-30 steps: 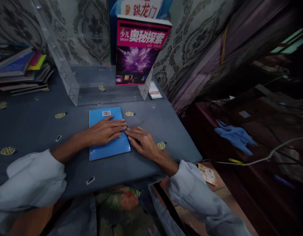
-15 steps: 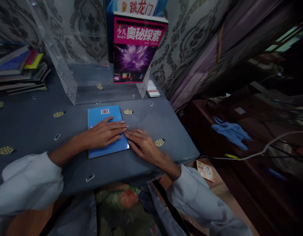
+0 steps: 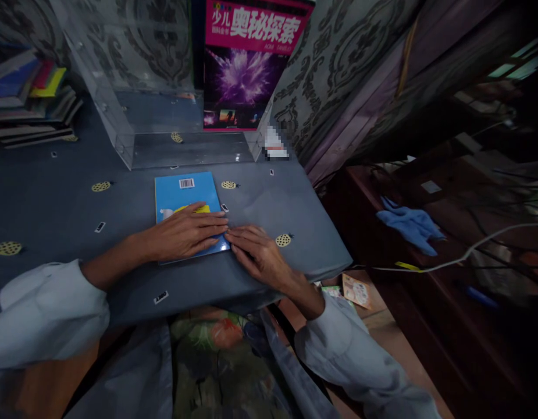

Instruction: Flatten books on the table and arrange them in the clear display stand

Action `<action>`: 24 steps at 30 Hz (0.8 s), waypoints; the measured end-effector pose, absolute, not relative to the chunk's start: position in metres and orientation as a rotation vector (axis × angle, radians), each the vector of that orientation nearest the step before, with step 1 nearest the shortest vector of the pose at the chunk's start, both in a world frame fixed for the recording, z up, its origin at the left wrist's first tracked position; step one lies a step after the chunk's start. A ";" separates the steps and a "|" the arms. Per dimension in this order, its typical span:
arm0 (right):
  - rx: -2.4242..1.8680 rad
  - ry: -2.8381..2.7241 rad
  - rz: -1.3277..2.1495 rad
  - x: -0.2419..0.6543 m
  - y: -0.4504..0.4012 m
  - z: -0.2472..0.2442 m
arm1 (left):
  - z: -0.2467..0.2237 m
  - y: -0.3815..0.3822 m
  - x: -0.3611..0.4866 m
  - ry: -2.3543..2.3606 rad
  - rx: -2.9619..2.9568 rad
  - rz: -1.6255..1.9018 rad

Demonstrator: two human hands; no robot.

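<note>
A thin blue book [image 3: 168,189] with a barcode lies flat on the grey patterned tablecloth [image 3: 133,279]. Across its lower half rests my left hand [image 3: 185,233], palm down with the fingers stretched to the right edge. My right hand [image 3: 257,253] touches the book's right edge near the left fingertips; its fingers are pressed together, and anything between them is too small to make out. Behind the book stands a clear acrylic rack [image 3: 190,152], with a magenta and purple book [image 3: 242,75] upright at its right side.
Several stacked books [image 3: 28,102] lie at the back left. The table's right edge drops away beside a dark red piece of furniture [image 3: 360,192] with a blue cloth [image 3: 410,224] and cables. Small booklets [image 3: 356,291] lie below the table edge.
The view has tilted down, so the rack and books sit higher. My left hand has slid slightly toward the book's lower edge, uncovering a yellow and white picture on the cover.
</note>
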State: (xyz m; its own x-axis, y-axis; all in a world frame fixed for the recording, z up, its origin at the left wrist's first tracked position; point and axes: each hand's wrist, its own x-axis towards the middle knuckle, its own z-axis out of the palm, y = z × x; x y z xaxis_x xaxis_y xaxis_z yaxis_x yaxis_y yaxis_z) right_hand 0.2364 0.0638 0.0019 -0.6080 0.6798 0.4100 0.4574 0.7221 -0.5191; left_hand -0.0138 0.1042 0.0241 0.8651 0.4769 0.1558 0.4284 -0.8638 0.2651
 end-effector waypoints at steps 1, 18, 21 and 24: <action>-0.863 -2.331 0.492 0.237 0.063 0.002 | 0.024 0.104 -0.014 0.694 2.817 0.325; -0.850 -2.262 0.471 0.239 0.043 0.001 | 0.024 0.089 -0.010 0.631 2.790 0.339; -0.839 -2.267 0.473 0.239 0.040 0.001 | 0.024 0.085 -0.009 0.613 2.796 0.353; -0.840 -2.267 0.485 0.240 0.038 0.002 | 0.025 0.080 -0.008 0.583 2.784 0.376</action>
State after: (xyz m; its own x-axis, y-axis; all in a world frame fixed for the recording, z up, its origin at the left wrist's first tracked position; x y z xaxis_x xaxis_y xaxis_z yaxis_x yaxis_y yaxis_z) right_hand 0.2397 0.0378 0.0016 -0.5733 0.6808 0.4558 0.4348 0.7243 -0.5351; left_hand -0.0084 0.0804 0.0253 0.8853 0.4222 0.1948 0.3518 -0.8822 0.3131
